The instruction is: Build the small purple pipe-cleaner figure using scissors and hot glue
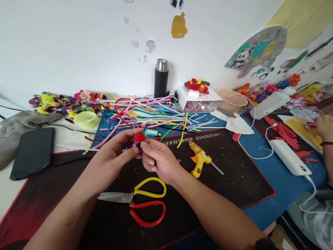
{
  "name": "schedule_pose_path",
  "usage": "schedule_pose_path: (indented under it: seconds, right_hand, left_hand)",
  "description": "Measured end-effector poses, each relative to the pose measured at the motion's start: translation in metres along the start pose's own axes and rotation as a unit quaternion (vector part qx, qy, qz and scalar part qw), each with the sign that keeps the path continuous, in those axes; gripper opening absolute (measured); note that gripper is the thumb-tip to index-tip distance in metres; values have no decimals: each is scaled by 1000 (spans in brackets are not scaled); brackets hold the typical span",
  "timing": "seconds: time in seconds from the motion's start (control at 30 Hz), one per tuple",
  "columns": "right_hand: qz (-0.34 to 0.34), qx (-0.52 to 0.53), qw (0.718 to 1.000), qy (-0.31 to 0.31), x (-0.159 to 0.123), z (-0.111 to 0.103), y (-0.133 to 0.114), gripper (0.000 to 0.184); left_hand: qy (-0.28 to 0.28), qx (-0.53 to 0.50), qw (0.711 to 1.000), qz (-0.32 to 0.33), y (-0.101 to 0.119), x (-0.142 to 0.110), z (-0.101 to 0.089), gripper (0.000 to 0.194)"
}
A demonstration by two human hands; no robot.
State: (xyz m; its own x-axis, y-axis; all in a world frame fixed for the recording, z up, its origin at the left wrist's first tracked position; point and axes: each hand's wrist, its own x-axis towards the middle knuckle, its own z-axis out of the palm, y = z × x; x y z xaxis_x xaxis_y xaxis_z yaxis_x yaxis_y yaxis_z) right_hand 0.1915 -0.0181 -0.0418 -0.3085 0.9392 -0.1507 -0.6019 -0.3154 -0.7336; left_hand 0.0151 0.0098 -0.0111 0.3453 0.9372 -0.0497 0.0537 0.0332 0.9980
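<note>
Between my two hands is a small pipe-cleaner figure (139, 138) with a red top and a purple lower part, held above the dark mat. My left hand (117, 149) pinches its purple part between thumb and fingers. From the other side my right hand (158, 156) presses it with the thumb, its other fingers curled. My fingers cover much of the figure. Below my hands lie scissors (125, 197) with one yellow and one red handle. To the right of my right hand, a yellow hot glue gun (201, 161) rests on the mat with a glue stick in its back.
Many loose pipe cleaners (145, 111) lie behind my hands, before a black thermos (161, 79). At left are a phone (32, 152) and a green roll (86, 119). A white power bank (290, 158) with cables lies at right, near another person's arm (325, 132).
</note>
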Motion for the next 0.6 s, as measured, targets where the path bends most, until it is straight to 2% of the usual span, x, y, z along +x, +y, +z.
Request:
schedule_pose_path:
  seconds: [0.6]
  right_hand:
    - [-10, -4, 1000, 1, -1, 1, 1, 48]
  left_hand:
    - [11, 9, 1000, 8, -2, 1, 1, 50]
